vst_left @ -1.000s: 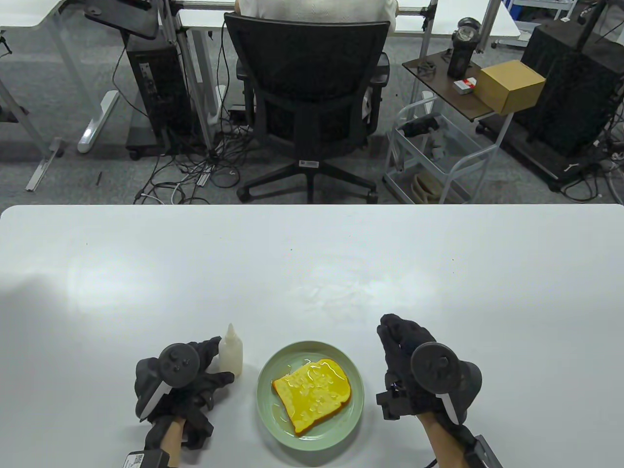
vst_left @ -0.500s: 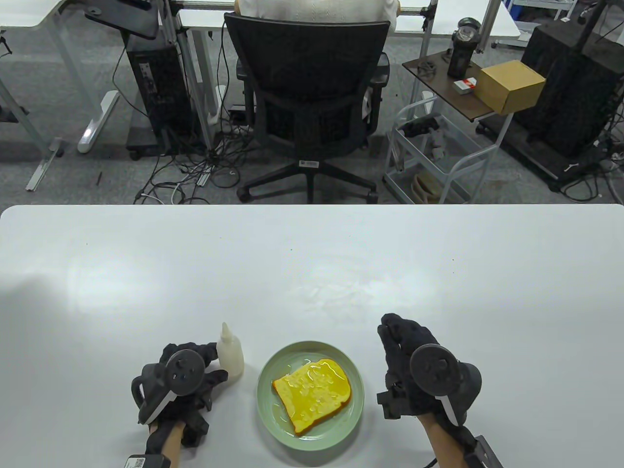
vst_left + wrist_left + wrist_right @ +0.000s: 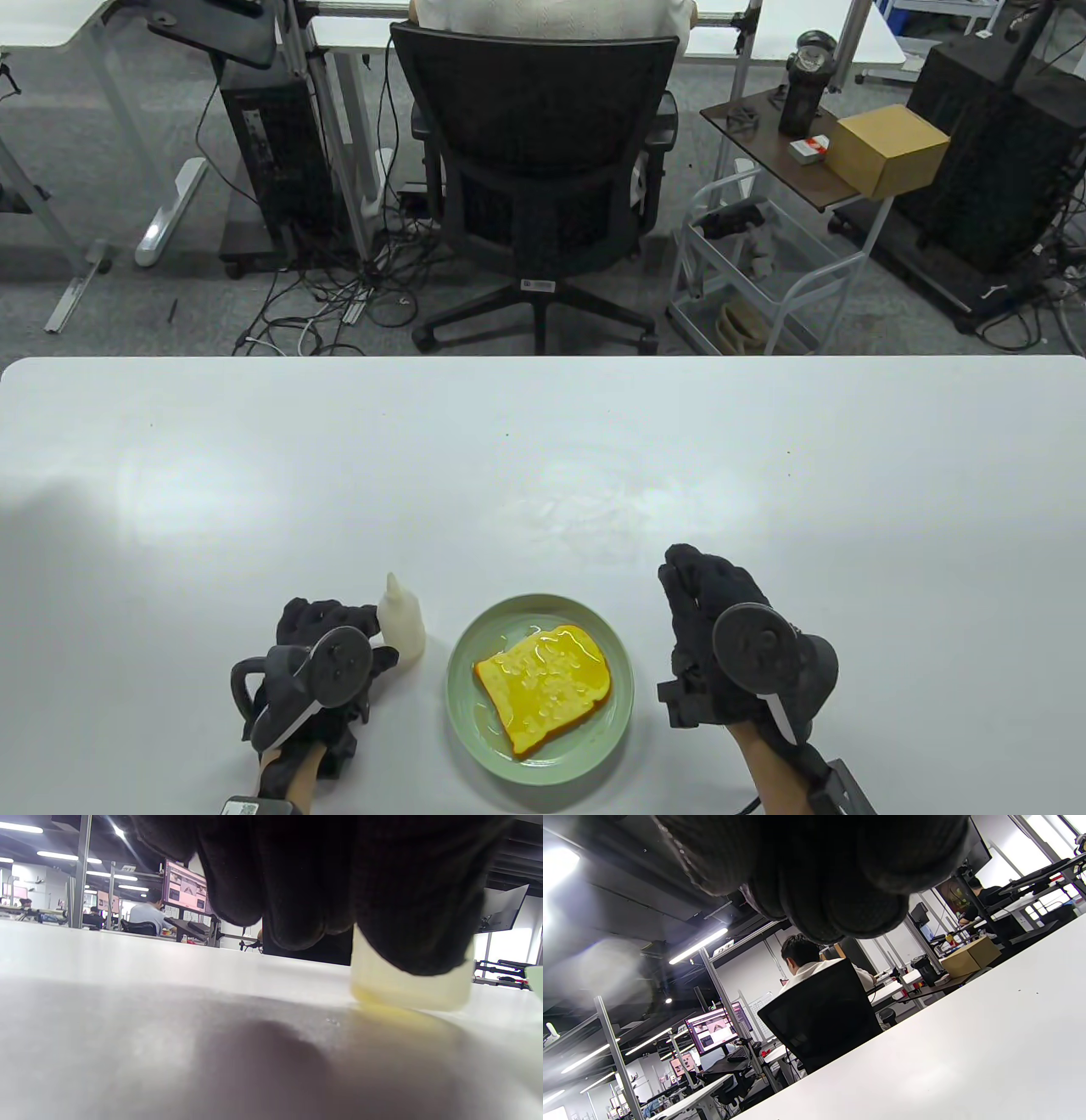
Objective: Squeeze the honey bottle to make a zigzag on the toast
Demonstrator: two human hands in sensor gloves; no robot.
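A small translucent honey bottle (image 3: pixel 402 626) with a pointed nozzle stands on the white table just left of the plate. My left hand (image 3: pixel 372 637) wraps its fingers and thumb around the bottle's left side. In the left wrist view my fingers (image 3: pixel 382 899) cover the upper bottle (image 3: pixel 407 995), whose base sits on the table. A yellow toast slice (image 3: pixel 543 686) glazed with shiny honey lies on a pale green plate (image 3: pixel 459 679). My right hand (image 3: pixel 691 586) rests on its edge to the right of the plate, fingers loosely curved, holding nothing.
The white table (image 3: pixel 543 458) stretches far beyond the plate. A black office chair (image 3: pixel 534 161) and a seated person stand past the table's far edge. Honey smears glisten on the table (image 3: pixel 585 514) behind the plate.
My left hand has drawn back toward me and curled closer around the bottle, which shifted slightly nearer and tilted a little left. The right hand, plate and toast have not moved.
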